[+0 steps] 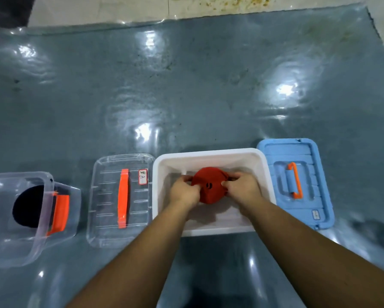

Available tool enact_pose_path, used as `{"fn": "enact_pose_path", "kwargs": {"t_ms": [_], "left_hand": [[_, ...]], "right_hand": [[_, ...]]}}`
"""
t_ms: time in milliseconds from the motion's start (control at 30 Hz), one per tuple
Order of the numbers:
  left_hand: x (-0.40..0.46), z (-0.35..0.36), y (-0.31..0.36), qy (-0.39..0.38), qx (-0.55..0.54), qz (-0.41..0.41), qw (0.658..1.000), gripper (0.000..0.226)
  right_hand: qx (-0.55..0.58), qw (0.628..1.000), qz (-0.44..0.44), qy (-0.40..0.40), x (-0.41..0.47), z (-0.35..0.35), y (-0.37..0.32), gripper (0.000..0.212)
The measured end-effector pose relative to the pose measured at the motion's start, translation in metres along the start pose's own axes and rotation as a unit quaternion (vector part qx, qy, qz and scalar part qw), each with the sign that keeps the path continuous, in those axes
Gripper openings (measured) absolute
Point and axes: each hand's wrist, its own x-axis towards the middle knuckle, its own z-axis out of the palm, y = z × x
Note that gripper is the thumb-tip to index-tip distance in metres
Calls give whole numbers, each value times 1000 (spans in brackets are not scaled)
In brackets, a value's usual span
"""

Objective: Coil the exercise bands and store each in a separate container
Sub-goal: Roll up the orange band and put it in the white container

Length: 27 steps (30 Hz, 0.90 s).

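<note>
Red coiled band [209, 185] inside one white tub [211, 154], left hand [184, 191] and right hand [242, 187] pinching its sides, one black band [27, 206] in one clear tub [15, 218], two lids alongside, clear lid [120, 200], blue lid [297, 183]

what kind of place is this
Probably the floor of a home or storeroom: a shiny plastic sheet spread over pale stained tiles, with storage boxes and lids laid on it.

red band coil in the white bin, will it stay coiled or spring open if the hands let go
The red coil probably loosens: both hands pinch its edges, which suggests it needs holding. It looks soft and light, likely floppy when lifted. Lying flat in the white bin, it should not roll.
</note>
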Motion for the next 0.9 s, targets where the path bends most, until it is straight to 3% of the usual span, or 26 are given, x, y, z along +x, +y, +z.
{"fn": "enact_pose_path", "kwargs": {"t_ms": [567,700,833,900], "left_hand": [[-3,-1,4,66,130,17,989,30],[-11,-5,14,45,179,40,982,13],[-24,-14,21,3,197,50,979,16],[-34,-17,23,-19,199,57,978,18]], "right_hand": [[-140,990,-22,-3,-4,1,-10,32],[-221,975,11,9,-9,6,-18,51],[-281,958,-34,-46,-26,0,-23,31],[-323,945,-28,-47,-35,-2,-27,43]]}}
